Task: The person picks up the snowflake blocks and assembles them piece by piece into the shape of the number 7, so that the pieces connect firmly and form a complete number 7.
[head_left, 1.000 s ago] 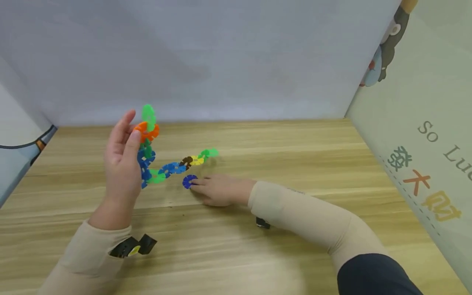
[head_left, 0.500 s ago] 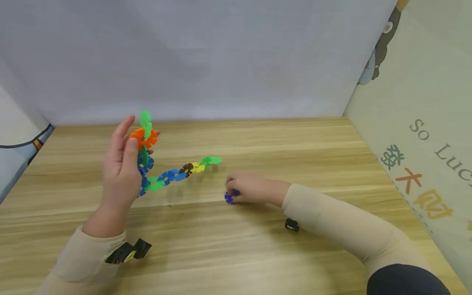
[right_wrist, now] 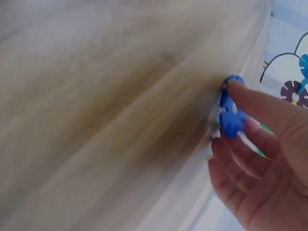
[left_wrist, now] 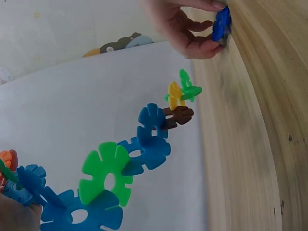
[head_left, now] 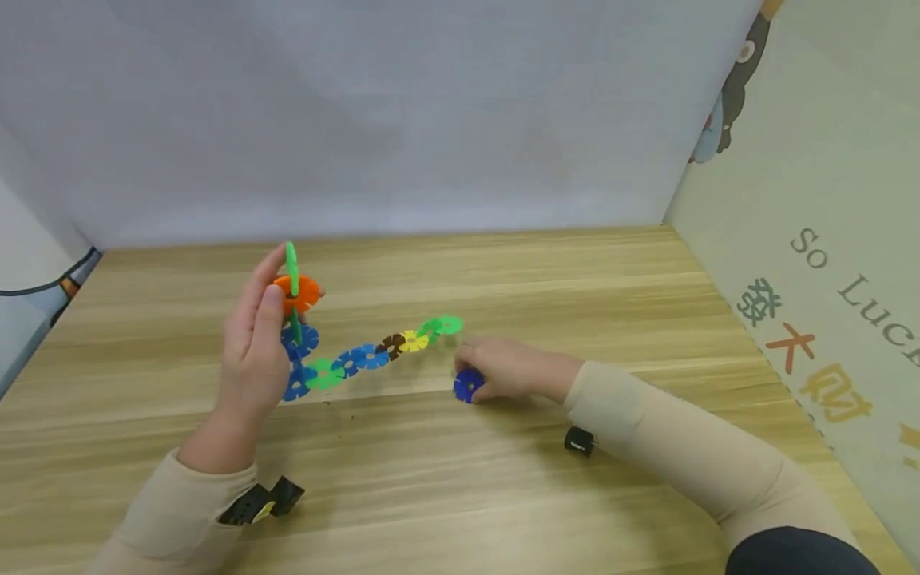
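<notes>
While the head view shows both hands, only the right wrist view shows the right hand (head_left: pixel 513 369) fingers (right_wrist: pixel 255 108) pinching one dark blue disc (head_left: pixel 468 385) on the table (head_left: pixel 503 479) — the left hand (head_left: pixel 255 351) fingers grip one chain (head_left: pixel 359 355).

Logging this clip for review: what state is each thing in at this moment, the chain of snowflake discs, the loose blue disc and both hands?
Chain of snowflake discs: linked, one end lifted, the far green end low over the wooden table.
Orange disc: at the chain's raised end, gripped.
Loose blue disc: separate from the chain, pinched, on the table.
Left hand: raised, holding the chain's upper end.
Right hand: low on the table, fingers curled on the blue disc.
</notes>
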Action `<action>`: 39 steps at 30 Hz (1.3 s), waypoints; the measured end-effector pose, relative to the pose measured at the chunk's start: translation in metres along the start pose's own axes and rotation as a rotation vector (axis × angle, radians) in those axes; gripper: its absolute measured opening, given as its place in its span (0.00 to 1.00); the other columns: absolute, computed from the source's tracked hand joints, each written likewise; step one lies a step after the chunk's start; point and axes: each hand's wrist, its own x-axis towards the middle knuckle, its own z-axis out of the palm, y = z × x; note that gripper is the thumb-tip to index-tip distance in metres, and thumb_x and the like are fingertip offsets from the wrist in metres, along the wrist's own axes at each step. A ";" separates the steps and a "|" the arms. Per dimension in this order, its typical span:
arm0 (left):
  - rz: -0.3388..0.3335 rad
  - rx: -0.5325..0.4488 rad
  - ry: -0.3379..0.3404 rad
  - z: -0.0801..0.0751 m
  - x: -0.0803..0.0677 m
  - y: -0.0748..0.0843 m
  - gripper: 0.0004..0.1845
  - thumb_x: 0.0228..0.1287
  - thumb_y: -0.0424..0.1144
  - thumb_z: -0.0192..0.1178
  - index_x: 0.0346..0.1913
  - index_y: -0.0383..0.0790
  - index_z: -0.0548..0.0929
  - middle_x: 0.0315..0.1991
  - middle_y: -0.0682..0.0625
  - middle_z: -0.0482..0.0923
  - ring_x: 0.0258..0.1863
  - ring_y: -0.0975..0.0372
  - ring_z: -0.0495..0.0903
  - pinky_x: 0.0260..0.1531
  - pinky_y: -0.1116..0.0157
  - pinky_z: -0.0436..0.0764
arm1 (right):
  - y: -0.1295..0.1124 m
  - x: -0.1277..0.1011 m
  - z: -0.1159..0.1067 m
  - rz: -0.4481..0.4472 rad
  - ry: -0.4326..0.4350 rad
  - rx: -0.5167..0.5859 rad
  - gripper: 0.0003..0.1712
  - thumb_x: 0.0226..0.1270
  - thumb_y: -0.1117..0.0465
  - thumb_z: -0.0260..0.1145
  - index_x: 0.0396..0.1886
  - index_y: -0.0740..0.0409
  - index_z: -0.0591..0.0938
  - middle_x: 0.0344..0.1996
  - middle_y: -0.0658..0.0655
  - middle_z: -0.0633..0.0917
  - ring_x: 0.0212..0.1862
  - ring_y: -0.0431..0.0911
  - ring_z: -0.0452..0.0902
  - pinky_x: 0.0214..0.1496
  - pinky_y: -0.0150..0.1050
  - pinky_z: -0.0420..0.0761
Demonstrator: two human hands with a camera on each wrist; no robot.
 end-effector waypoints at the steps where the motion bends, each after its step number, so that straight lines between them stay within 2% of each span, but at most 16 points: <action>1: 0.008 0.003 -0.001 0.001 -0.001 -0.001 0.21 0.75 0.33 0.35 0.66 0.35 0.66 0.37 0.53 0.73 0.23 0.63 0.64 0.21 0.72 0.64 | 0.001 -0.001 -0.001 -0.008 0.003 0.023 0.15 0.56 0.60 0.71 0.41 0.58 0.78 0.38 0.52 0.78 0.42 0.45 0.75 0.48 0.37 0.75; 6: 0.042 0.021 -0.031 0.008 -0.004 -0.002 0.20 0.75 0.32 0.36 0.64 0.32 0.66 0.35 0.54 0.69 0.22 0.63 0.61 0.21 0.72 0.62 | 0.007 -0.008 -0.016 -0.048 0.096 0.268 0.05 0.60 0.66 0.66 0.34 0.59 0.78 0.30 0.51 0.81 0.35 0.42 0.77 0.40 0.34 0.77; 10: 0.044 0.032 -0.048 0.015 -0.006 -0.003 0.18 0.74 0.31 0.37 0.62 0.32 0.68 0.35 0.54 0.70 0.21 0.64 0.64 0.21 0.73 0.66 | 0.000 -0.017 -0.041 -0.049 0.214 0.505 0.04 0.64 0.66 0.63 0.35 0.63 0.78 0.30 0.54 0.83 0.32 0.46 0.80 0.36 0.38 0.80; 13: 0.046 0.042 -0.056 0.020 -0.009 -0.005 0.18 0.74 0.30 0.38 0.62 0.33 0.69 0.36 0.53 0.70 0.26 0.64 0.69 0.27 0.73 0.70 | -0.010 -0.022 -0.059 -0.041 0.323 0.577 0.05 0.66 0.65 0.61 0.39 0.62 0.80 0.29 0.54 0.84 0.31 0.47 0.81 0.34 0.38 0.80; 16: 0.073 0.025 -0.071 0.028 -0.011 -0.007 0.19 0.74 0.29 0.38 0.62 0.32 0.70 0.36 0.49 0.70 0.31 0.63 0.70 0.32 0.72 0.71 | -0.023 -0.024 -0.075 -0.094 0.455 0.586 0.08 0.67 0.67 0.59 0.43 0.65 0.80 0.29 0.56 0.84 0.31 0.45 0.80 0.34 0.37 0.81; 19: 0.125 -0.007 -0.096 0.037 -0.013 -0.008 0.19 0.73 0.28 0.38 0.62 0.30 0.70 0.33 0.46 0.69 0.28 0.63 0.67 0.29 0.71 0.69 | -0.036 -0.023 -0.086 -0.157 0.565 0.602 0.10 0.67 0.69 0.58 0.46 0.68 0.79 0.32 0.58 0.84 0.31 0.43 0.80 0.36 0.36 0.81; 23: 0.174 -0.041 -0.144 0.046 -0.014 -0.011 0.22 0.75 0.42 0.41 0.63 0.32 0.68 0.30 0.46 0.67 0.26 0.62 0.64 0.25 0.70 0.66 | -0.051 -0.021 -0.094 -0.239 0.658 0.639 0.11 0.66 0.70 0.59 0.47 0.69 0.79 0.34 0.58 0.84 0.31 0.44 0.80 0.37 0.39 0.81; 26: 0.192 -0.050 -0.166 0.049 -0.012 -0.013 0.32 0.70 0.56 0.45 0.63 0.33 0.68 0.31 0.47 0.68 0.27 0.62 0.66 0.24 0.71 0.67 | -0.059 -0.018 -0.097 -0.307 0.710 0.631 0.12 0.64 0.71 0.61 0.47 0.70 0.79 0.33 0.57 0.84 0.30 0.46 0.80 0.36 0.41 0.81; 28: 0.210 -0.032 -0.163 0.051 -0.010 -0.014 0.36 0.65 0.60 0.49 0.62 0.32 0.69 0.31 0.48 0.69 0.28 0.63 0.66 0.24 0.72 0.68 | -0.063 -0.015 -0.099 -0.356 0.745 0.610 0.13 0.63 0.72 0.62 0.47 0.71 0.79 0.33 0.58 0.84 0.29 0.45 0.80 0.35 0.40 0.81; 33: 0.245 0.002 -0.161 0.053 -0.006 -0.016 0.35 0.62 0.58 0.55 0.61 0.32 0.70 0.34 0.46 0.72 0.30 0.62 0.69 0.26 0.71 0.70 | -0.067 -0.010 -0.101 -0.483 0.805 0.532 0.15 0.59 0.77 0.63 0.47 0.74 0.79 0.34 0.61 0.84 0.29 0.42 0.80 0.34 0.37 0.81; 39: 0.253 -0.023 -0.170 0.055 -0.007 -0.016 0.33 0.63 0.53 0.56 0.63 0.32 0.70 0.33 0.46 0.75 0.28 0.63 0.71 0.26 0.74 0.72 | -0.068 -0.009 -0.102 -0.592 0.834 0.413 0.15 0.56 0.79 0.64 0.45 0.74 0.79 0.35 0.61 0.84 0.29 0.41 0.79 0.35 0.34 0.81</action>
